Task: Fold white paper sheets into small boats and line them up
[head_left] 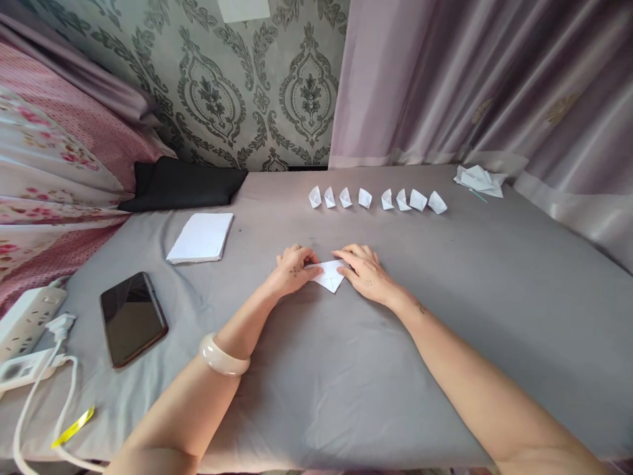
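A small folded white paper (330, 276) lies at the middle of the cloth-covered table, its pointed end toward me. My left hand (295, 269) pinches its left corner between thumb and fingers. On the opposite corner, my right hand (364, 272) holds it the same way, thumb on top. Beyond my hands stands a row of several small folded paper boats (364, 198). To the left sits a stack of white paper sheets (202, 237).
A phone (133, 318) lies on the left, near a white power strip (30, 316) with a plugged cable and a yellow strip (73, 427). Black folded cloth (185, 185) rests at the back left, crumpled papers (479, 179) at the back right. Curtains border both sides.
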Demonstrator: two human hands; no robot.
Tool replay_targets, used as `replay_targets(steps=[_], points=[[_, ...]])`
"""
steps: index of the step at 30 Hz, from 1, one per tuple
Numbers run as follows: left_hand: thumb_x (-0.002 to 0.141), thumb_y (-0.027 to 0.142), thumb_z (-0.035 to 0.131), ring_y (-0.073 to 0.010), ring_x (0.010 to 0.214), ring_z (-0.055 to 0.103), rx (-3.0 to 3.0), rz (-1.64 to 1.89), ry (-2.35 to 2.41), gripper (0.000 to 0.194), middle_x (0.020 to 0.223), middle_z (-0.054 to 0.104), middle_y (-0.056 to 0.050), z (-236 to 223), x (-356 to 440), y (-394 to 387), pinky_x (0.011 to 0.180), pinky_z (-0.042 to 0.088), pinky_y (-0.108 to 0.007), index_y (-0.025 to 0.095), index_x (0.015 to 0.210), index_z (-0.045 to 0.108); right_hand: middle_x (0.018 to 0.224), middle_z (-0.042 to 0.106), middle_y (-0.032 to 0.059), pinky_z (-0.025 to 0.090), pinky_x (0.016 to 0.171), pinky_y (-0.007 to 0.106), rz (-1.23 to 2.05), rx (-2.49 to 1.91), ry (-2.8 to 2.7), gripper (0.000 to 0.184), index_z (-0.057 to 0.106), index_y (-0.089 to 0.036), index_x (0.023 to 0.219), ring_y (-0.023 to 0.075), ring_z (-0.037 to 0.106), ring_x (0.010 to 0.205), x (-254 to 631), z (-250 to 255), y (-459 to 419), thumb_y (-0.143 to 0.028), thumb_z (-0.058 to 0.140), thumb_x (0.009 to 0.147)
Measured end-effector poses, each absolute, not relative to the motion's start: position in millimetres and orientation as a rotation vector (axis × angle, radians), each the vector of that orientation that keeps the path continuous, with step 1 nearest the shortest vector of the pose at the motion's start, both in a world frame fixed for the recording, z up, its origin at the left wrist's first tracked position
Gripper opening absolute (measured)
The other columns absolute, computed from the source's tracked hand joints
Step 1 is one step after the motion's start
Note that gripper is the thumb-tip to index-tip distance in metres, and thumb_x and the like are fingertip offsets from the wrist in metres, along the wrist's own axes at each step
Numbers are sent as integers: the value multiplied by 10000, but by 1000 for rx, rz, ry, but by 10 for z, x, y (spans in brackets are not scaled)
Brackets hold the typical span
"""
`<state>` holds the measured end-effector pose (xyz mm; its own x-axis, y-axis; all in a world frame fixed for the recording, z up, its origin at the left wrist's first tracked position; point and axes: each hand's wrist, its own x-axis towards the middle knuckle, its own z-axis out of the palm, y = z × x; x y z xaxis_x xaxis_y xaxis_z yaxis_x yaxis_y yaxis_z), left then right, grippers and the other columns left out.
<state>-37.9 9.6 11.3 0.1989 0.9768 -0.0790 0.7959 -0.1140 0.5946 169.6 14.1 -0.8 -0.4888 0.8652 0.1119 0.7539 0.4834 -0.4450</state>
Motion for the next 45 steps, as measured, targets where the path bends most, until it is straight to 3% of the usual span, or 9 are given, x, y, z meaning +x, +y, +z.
replay_targets(steps=[7, 11, 15, 18, 22, 26, 30, 39, 45], points=[[801, 355, 568, -110, 627, 459, 1812, 578, 1386, 198, 671, 547, 23, 135, -413, 32, 668, 389, -261, 162, 782, 608, 1044, 610, 31, 387, 872, 363, 732, -1341, -2329, 181, 629, -250, 1004, 192, 509, 982, 1755, 59, 142, -313, 545, 857], [787, 419, 605, -105, 652, 474, 1661, 737, 1234, 297, 790, 592, -4, 171, -440, -12, 592, 379, -224, 151, 914, 614, 754, 594, -13, 404, 662, 279, 1131, -1311, -2070, 184, 616, -197, 843, 141, 521, 699, 1827, 92, 161, -374, 592, 798], [791, 487, 601, -141, 700, 525, 1674, 643, 1159, 381, 785, 615, -21, 215, -471, -40, 615, 386, -246, 137, 928, 665, 794, 628, -9, 410, 669, 274, 1214, -1216, -1980, 193, 649, -197, 909, 135, 542, 710, 1895, 185, 140, -344, 590, 798], [833, 466, 566, -157, 713, 541, 1881, 655, 1223, 326, 752, 625, -18, 231, -470, -56, 660, 389, -274, 159, 847, 676, 904, 661, 6, 418, 747, 293, 1022, -1160, -2117, 192, 684, -242, 973, 152, 563, 813, 1920, 264, 101, -297, 551, 846], [921, 334, 472, -179, 855, 550, 2481, 798, 1360, 232, 930, 680, -47, 219, -435, -76, 836, 346, -347, 217, 909, 672, 894, 666, 30, 365, 807, 328, 261, -1059, -2371, 227, 705, -244, 909, 172, 517, 862, 1904, 287, 56, -196, 482, 911], [966, 244, 350, -194, 833, 513, 2880, 644, 1395, 295, 980, 667, -85, 171, -399, -73, 740, 326, -341, 195, 922, 637, 894, 655, 62, 329, 795, 345, -250, -1029, -2466, 331, 687, -202, 904, 192, 481, 850, 1835, 173, 32, -94, 376, 931], [965, 172, 303, -199, 800, 497, 3018, 448, 1350, 337, 915, 635, -92, 108, -356, -60, 715, 327, -346, 178, 854, 621, 846, 635, 73, 321, 774, 342, -362, -1048, -2550, 349, 671, -178, 834, 197, 462, 810, 1798, 38, 5, -65, 354, 928], [906, 92, 346, -230, 860, 533, 2880, 150, 1470, 302, 952, 613, -112, 86, -271, -250, 723, 409, -352, 160, 973, 632, 965, 626, 63, 357, 739, 317, -27, -1261, -2535, 293, 669, -199, 1007, 180, 530, 849, 1849, -27, -106, -80, 415, 922], [927, 220, 407, -206, 861, 557, 2430, 461, 1645, 248, 927, 626, -77, 56, -327, -206, 764, 461, -321, 181, 903, 651, 970, 625, 31, 417, 741, 287, 409, -1369, -2259, 194, 698, -227, 940, 167, 575, 880, 1925, -66, -23, -265, 508, 921]])
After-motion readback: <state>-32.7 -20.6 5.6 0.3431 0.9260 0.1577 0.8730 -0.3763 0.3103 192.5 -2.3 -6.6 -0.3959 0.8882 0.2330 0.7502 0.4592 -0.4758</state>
